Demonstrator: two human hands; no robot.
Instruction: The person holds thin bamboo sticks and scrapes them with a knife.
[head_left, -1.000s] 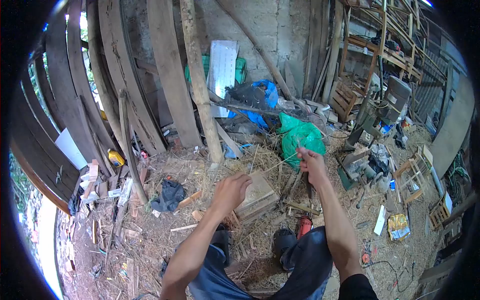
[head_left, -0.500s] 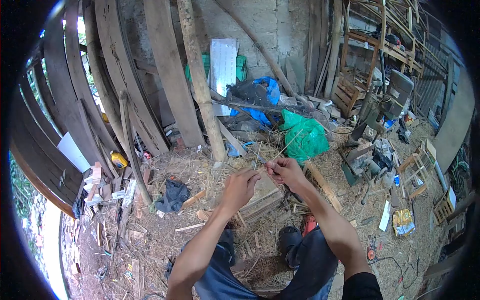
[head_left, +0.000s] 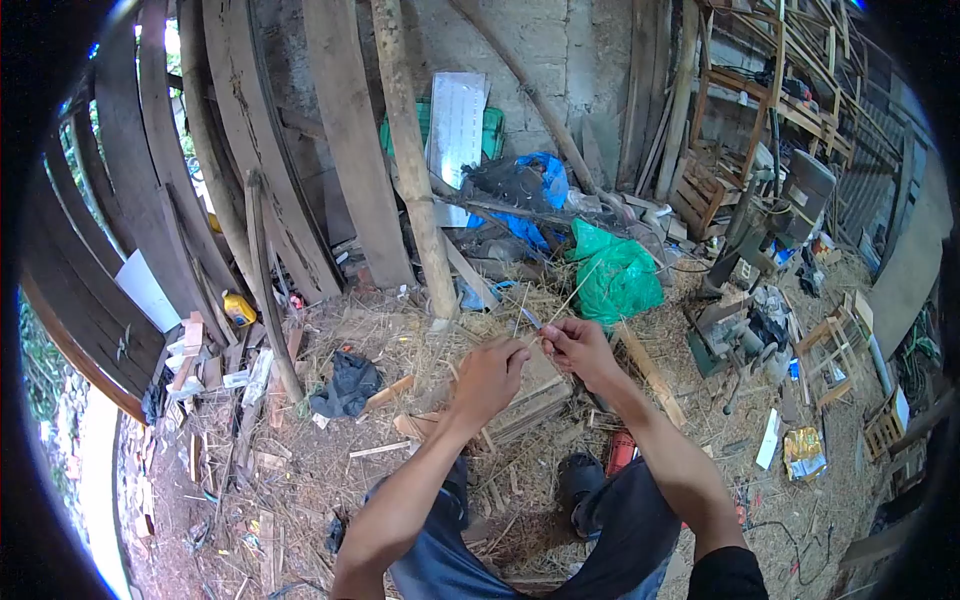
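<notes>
My left hand (head_left: 490, 378) is closed, thumb and fingers pinched on a thin pale stick (head_left: 574, 291) that slants up to the right past my other hand. Close beside it, my right hand (head_left: 580, 350) is closed around a small knife; its short bright blade (head_left: 532, 318) points up and left from the fingers, and its handle is hidden in the grip. Whether the blade touches the stick is too small to tell. Both hands are held over a stack of wooden boards (head_left: 528, 410) between my legs.
A green plastic bag (head_left: 612, 275) lies ahead, near a leaning wooden pole (head_left: 410, 160). Left of my hands is a black plastic bag (head_left: 346, 384). A red cylinder (head_left: 621, 452) lies by my right foot. A machine (head_left: 750, 300) stands to the right. Straw and wood scraps cover the ground.
The whole view has shifted slightly. The knife blade now shows more broadly and tilts further left above my right fingers. Both hands stay close together, still gripping.
</notes>
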